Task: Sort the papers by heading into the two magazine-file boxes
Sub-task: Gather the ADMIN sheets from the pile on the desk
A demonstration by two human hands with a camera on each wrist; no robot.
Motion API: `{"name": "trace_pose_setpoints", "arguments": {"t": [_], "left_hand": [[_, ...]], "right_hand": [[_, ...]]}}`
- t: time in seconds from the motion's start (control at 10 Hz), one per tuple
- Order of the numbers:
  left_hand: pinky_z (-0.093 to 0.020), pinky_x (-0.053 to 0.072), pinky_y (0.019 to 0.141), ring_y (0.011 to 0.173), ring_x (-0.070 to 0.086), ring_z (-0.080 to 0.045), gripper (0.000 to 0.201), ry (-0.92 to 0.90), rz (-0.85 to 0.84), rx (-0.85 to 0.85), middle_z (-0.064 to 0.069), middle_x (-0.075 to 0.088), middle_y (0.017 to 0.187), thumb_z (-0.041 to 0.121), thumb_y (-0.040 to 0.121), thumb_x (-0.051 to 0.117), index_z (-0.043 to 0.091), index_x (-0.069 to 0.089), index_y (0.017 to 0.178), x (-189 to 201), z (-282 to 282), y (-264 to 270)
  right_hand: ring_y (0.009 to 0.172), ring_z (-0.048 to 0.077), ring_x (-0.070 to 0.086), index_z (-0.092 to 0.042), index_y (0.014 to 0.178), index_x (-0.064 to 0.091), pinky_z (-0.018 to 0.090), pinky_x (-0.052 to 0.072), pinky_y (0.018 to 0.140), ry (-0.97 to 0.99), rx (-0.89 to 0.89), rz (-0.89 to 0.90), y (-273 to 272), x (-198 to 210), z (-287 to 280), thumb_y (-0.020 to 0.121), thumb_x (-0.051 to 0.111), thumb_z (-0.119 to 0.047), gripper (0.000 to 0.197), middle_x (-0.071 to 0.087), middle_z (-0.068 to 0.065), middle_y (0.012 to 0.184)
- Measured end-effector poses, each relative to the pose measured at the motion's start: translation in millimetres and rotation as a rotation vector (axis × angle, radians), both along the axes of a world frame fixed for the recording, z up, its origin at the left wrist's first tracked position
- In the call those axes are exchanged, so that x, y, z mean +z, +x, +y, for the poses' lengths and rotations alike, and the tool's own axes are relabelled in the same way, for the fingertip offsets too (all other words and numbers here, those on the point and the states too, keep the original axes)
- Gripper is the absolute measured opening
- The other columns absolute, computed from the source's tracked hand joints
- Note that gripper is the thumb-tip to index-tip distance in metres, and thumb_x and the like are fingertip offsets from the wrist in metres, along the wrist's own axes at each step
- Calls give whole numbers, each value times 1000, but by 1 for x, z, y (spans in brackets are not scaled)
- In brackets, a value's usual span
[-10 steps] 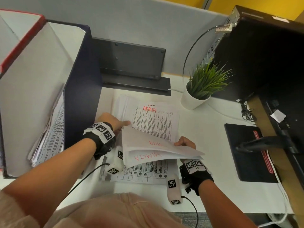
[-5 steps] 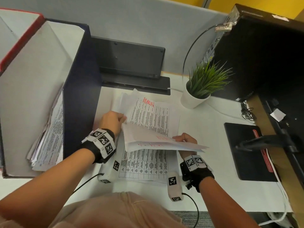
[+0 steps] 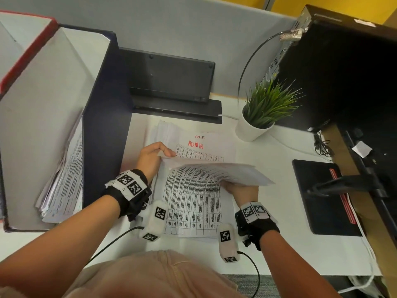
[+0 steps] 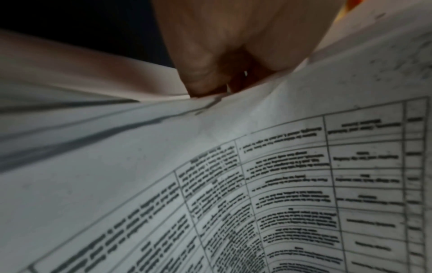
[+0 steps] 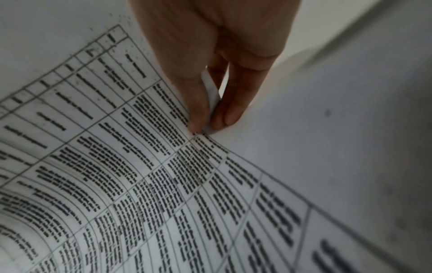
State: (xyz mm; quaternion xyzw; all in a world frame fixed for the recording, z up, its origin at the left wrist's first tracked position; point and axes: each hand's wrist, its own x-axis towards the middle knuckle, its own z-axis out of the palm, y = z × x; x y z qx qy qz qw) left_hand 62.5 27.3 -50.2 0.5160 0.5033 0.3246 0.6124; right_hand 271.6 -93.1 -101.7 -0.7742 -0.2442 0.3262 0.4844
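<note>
- Lifted sheets (image 3: 217, 172), printed with tables, are held above the paper stack (image 3: 193, 203) at the desk's middle; the left hand (image 3: 150, 158) pinches their left edge and the right hand (image 3: 240, 189) grips the right edge, thumb and fingers clamped on paper in the right wrist view.
- The stack's exposed sheet reads "ADMIN" (image 3: 196, 145) in red.
- Blue magazine-file box (image 3: 103, 117) at the desk's left edge holds filed papers (image 3: 64, 179); the red-trimmed box (image 3: 28, 50) stands beside it.
- White desk (image 3: 268, 211), grey partition (image 3: 171, 24) behind.
- Potted plant (image 3: 262, 112) and black pad (image 3: 322, 196) sit to the right.
</note>
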Motion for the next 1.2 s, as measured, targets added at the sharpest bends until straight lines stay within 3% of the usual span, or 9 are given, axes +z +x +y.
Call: {"name": "trace_pose_setpoints", "arguments": {"t": [0.1, 0.2, 0.3, 0.4, 0.5, 0.8, 0.9, 1.0, 1.2], "left_hand": [[-18, 42, 55, 63, 49, -19, 31, -81, 114, 110, -15, 56, 78, -5, 89, 33, 4, 60, 75, -8, 12, 1], [-24, 45, 58, 69, 54, -23, 23, -136, 206, 195, -16, 60, 85, 5, 91, 41, 5, 64, 88, -14, 26, -2], [-19, 42, 61, 72, 56, -19, 23, -24, 597, 41, -5, 63, 75, 24, 88, 59, 12, 66, 70, -19, 36, -10], [-25, 46, 65, 70, 58, -18, 33, -51, 843, -118, 1, 60, 66, 44, 71, 76, 13, 66, 66, -19, 40, -13], [-24, 49, 57, 66, 60, -18, 40, -23, 905, -196, -4, 65, 69, 44, 65, 81, 6, 70, 73, -16, 35, -6], [-21, 34, 48, 60, 49, -19, 26, 63, 838, -255, -10, 56, 65, 17, 87, 62, -1, 64, 67, -12, 28, -7], [-22, 35, 52, 60, 47, -20, 31, 146, 768, -202, -9, 52, 61, 10, 90, 55, -1, 59, 62, -13, 22, -8], [-24, 49, 72, 78, 60, -21, 18, 282, 483, 35, -13, 67, 90, 3, 88, 59, 0, 70, 101, -9, 8, -7], [-37, 48, 94, 94, 62, -25, 35, 32, 86, 107, -12, 68, 92, -8, 87, 41, 11, 61, 65, -4, 0, -1]], "right_hand": [[85, 16, 61, -11, 91, 66, 22, 49, 79, -228, 41, 33, 4, -1, 0, 73, 78, -16, 22, 65, 4, 92], [54, 8, 45, -21, 56, 54, 6, 37, 48, -130, 75, 28, 3, 1, -1, 76, 68, 1, 32, 51, -4, 59], [46, 11, 39, -16, 39, 50, 11, 35, 41, 16, -41, 198, 2, 3, -3, 65, 58, 9, 37, 45, -3, 45], [52, 16, 42, -19, 44, 55, 17, 41, 47, -53, -40, 280, 4, -2, -2, 74, 56, 0, 36, 49, -2, 50], [56, 19, 35, -17, 29, 50, 26, 34, 58, 47, -83, 304, 0, 0, -3, 52, 52, -1, 29, 45, -10, 38], [68, 22, 51, -6, 60, 56, 22, 48, 64, 54, -47, 193, 6, -2, -2, 71, 53, 25, 32, 55, 14, 91], [74, 27, 54, -8, 58, 54, 32, 49, 77, 67, -59, 319, 13, 1, 1, 75, 45, 24, 37, 60, 14, 84], [60, 10, 60, -16, 64, 53, 14, 49, 64, -17, -5, 167, 13, -1, 2, 82, 47, 20, 41, 61, 1, 59], [61, 3, 47, -26, 65, 49, 11, 39, 55, -220, 40, -8, 14, -6, -1, 74, 76, -11, 32, 50, -10, 68]]}}
